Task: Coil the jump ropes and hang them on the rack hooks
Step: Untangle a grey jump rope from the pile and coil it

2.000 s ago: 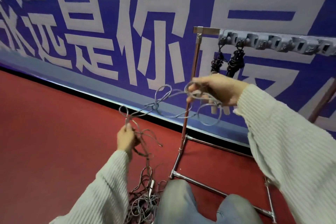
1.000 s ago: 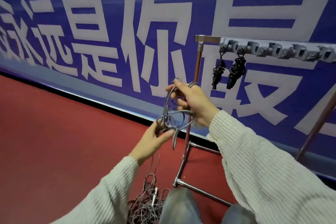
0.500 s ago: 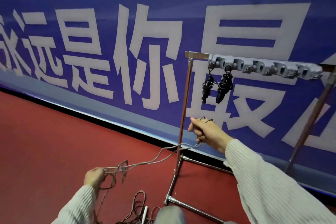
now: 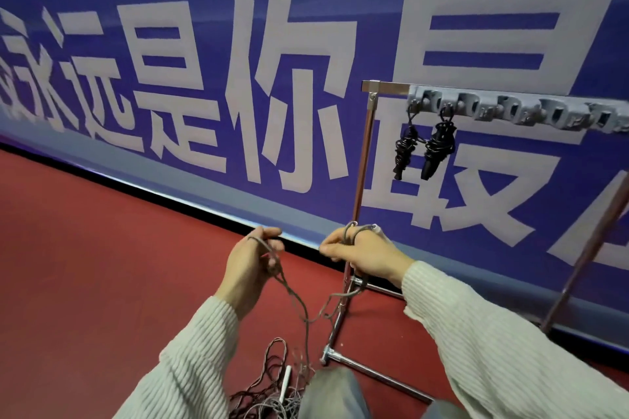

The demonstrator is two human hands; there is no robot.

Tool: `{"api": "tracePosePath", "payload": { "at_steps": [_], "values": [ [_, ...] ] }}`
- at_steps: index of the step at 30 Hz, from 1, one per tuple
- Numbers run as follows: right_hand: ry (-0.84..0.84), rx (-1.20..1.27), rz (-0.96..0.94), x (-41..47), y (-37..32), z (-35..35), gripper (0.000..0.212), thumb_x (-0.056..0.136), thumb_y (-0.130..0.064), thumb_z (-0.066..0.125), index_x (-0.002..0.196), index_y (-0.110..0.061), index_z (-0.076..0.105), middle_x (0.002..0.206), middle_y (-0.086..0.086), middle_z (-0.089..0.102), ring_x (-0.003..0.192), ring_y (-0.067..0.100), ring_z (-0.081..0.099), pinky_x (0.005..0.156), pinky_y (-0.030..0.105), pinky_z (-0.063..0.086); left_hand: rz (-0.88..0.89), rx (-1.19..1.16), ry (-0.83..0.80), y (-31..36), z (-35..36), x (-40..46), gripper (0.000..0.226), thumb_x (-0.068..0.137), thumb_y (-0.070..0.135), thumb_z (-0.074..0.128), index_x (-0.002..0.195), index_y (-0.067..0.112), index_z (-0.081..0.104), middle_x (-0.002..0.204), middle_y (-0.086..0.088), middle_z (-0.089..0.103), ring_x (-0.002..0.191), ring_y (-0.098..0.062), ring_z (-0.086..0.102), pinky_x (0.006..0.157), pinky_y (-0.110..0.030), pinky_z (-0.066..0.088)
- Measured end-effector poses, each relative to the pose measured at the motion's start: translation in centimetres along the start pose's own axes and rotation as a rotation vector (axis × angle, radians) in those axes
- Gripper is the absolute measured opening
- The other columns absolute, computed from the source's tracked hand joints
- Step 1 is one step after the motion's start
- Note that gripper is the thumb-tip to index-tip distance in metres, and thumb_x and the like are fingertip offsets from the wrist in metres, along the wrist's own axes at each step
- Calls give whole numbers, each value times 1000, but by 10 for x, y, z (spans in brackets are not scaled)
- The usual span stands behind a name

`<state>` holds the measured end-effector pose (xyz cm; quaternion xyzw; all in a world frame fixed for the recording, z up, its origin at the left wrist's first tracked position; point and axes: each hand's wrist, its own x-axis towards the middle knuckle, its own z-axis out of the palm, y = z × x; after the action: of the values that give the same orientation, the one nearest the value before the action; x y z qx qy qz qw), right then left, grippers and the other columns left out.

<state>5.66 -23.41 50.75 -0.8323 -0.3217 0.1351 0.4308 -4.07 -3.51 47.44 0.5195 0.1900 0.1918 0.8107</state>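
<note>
A thin grey jump rope (image 4: 296, 299) runs between my two hands and hangs down to the floor. My right hand (image 4: 360, 252) grips it with loops wound around the fingers, just in front of the rack's left post. My left hand (image 4: 248, 265) pinches the rope a little to the left, at the same height. The metal rack (image 4: 364, 160) carries a row of grey hooks (image 4: 510, 110) along its top bar. Two coiled black jump ropes (image 4: 425, 150) hang from the leftmost hooks.
A tangled pile of ropes (image 4: 272, 391) with a white handle lies on the red floor by my knee (image 4: 333, 391). The rack's base bars (image 4: 374, 371) run along the floor to the right. A blue banner wall (image 4: 238, 78) stands close behind.
My left hand has come up from low on the left to meet the right hand. The stretched rope has gone slack into a hanging loop. The view tilted slightly.
</note>
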Motion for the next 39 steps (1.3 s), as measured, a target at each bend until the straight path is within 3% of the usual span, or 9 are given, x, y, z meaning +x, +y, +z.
{"api": "tracePosePath", "payload": {
  "at_steps": [6,11,14,18,23,27,29,34,39],
  "values": [
    [-258,-139,65,-12,-4,16,61,77,-68,73,130,-39,64,116,-20,69,90,-14,63,87,24,57,-2,-364,-140,32,34,-9,17,103,8,40,98,5,56,68,-3,48,57,-14,48,59,-23,48],
    [-337,-192,82,-20,4,29,78,77,-59,80,144,-34,48,117,-18,59,116,3,58,85,7,41,-24,-558,-291,41,38,-19,18,100,10,48,98,1,64,98,-15,68,98,-29,74,89,-38,61],
    [-283,-102,44,-20,6,44,66,80,-54,79,138,-36,56,109,-21,62,95,0,59,81,12,42,-87,-620,-424,43,47,-28,16,99,11,51,103,2,63,105,-16,69,106,-31,72,92,-40,59],
    [-153,122,61,-11,9,49,19,96,-38,67,88,-22,72,74,-7,74,74,34,63,71,38,53,26,-447,-482,40,47,-30,21,105,17,47,112,8,65,113,-12,69,117,-29,66,104,-42,53],
    [18,595,-37,-7,-25,24,27,108,-23,46,88,-10,59,86,16,70,45,4,51,74,37,49,280,58,-213,-23,3,-15,71,75,19,57,145,32,46,140,0,59,138,-14,50,107,-32,42],
    [63,699,-123,4,-46,6,30,108,-26,45,87,-14,61,80,7,70,43,8,34,59,26,48,85,771,-510,-89,-12,-24,65,89,20,73,146,29,43,136,8,58,125,-1,54,95,-8,43],
    [134,769,-178,2,-61,-5,30,108,-26,44,86,-14,61,75,4,66,46,7,41,58,24,48,68,927,-445,-111,-16,-18,25,99,26,64,122,18,65,114,8,73,108,-3,65,100,-22,50],
    [344,918,-229,-4,-63,-49,29,106,-31,50,81,-17,56,66,-2,50,46,5,38,47,21,34,-2,614,-70,-98,-29,0,42,109,26,42,72,10,53,56,2,62,58,-15,70,81,-43,61],
    [158,141,-40,-9,-19,-24,16,92,-32,74,81,-22,68,66,-16,63,62,-2,57,68,21,45,144,287,-61,-31,1,5,38,108,26,44,72,13,45,53,6,38,46,-10,37,53,-25,39]
  ]
}}
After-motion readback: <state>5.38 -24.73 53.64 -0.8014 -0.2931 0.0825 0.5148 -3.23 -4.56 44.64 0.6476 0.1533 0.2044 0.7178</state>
